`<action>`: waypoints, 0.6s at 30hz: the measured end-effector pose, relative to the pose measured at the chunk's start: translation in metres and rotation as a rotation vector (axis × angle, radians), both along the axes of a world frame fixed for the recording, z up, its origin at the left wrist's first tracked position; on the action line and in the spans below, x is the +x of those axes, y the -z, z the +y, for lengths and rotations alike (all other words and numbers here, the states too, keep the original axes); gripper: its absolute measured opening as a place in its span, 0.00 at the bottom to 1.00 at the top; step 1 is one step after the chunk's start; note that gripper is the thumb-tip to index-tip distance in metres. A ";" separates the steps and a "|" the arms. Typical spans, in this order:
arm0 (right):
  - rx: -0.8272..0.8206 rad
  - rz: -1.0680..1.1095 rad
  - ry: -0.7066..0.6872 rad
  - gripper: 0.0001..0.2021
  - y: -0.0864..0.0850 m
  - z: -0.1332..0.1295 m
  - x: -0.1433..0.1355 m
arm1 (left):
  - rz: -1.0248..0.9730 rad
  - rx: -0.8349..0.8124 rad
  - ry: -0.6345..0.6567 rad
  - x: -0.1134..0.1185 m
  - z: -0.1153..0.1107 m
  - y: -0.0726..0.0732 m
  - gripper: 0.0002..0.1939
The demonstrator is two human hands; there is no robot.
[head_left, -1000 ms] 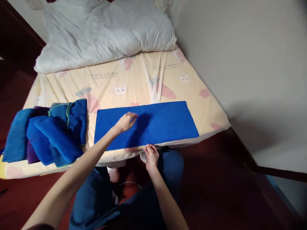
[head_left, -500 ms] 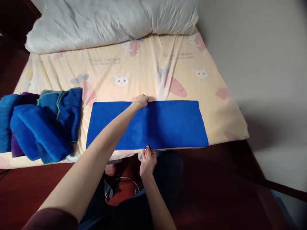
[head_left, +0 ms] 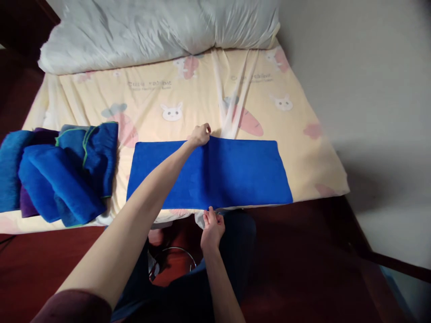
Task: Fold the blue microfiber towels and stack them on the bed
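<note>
A blue towel (head_left: 249, 170) lies spread as a long rectangle along the near edge of the bed, with a slight ridge and a dark shadow across its middle. My left hand (head_left: 201, 134) reaches over it and pinches the far edge near the middle, lifting it a little. At the near edge, opposite, my right hand (head_left: 213, 226) grips the towel between thumb and fingers, palm partly turned up. My left forearm hides part of the towel's left half.
Several blue and purple towels (head_left: 63, 179) lie heaped on the bed's left side. A rolled pale quilt (head_left: 151, 36) fills the far end of the patterned sheet (head_left: 198, 96). A wall (head_left: 370, 112) stands at right; my legs are below the bed edge.
My left hand has raised the towel's far edge slightly at the middle, and a ridge has formed there. The towel's left end has drawn a little to the right.
</note>
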State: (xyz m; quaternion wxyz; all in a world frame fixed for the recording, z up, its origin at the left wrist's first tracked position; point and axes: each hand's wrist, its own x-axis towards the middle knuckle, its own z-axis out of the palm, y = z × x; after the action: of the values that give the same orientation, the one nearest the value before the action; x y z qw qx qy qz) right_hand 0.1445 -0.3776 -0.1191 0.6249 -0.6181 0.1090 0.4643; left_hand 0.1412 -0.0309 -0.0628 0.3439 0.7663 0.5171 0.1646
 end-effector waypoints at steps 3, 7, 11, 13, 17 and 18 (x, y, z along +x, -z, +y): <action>0.035 -0.077 0.016 0.31 -0.011 0.000 -0.002 | -0.032 -0.008 -0.060 -0.001 -0.004 -0.020 0.11; 0.098 -0.388 0.022 0.30 -0.037 -0.002 0.001 | -0.148 0.010 -0.081 -0.012 -0.009 -0.057 0.09; 0.105 -0.858 0.101 0.24 -0.080 -0.006 0.033 | -0.283 0.175 -0.100 -0.036 -0.015 -0.112 0.06; 0.158 -1.067 0.153 0.22 -0.110 -0.004 0.058 | -0.367 0.245 -0.084 -0.053 -0.021 -0.147 0.05; 0.330 -1.279 0.217 0.23 -0.190 0.021 0.100 | -0.537 0.339 -0.096 -0.104 -0.040 -0.224 0.09; 0.387 -1.293 0.217 0.24 -0.213 0.030 0.106 | -0.571 0.366 -0.104 -0.120 -0.046 -0.244 0.10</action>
State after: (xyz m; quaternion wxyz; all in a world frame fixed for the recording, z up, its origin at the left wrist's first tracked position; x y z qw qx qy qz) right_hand 0.2504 -0.3480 0.0939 0.7066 -0.6342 -0.3097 -0.0521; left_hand 0.0210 -0.0771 0.1808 0.3226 0.7108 0.4002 0.4801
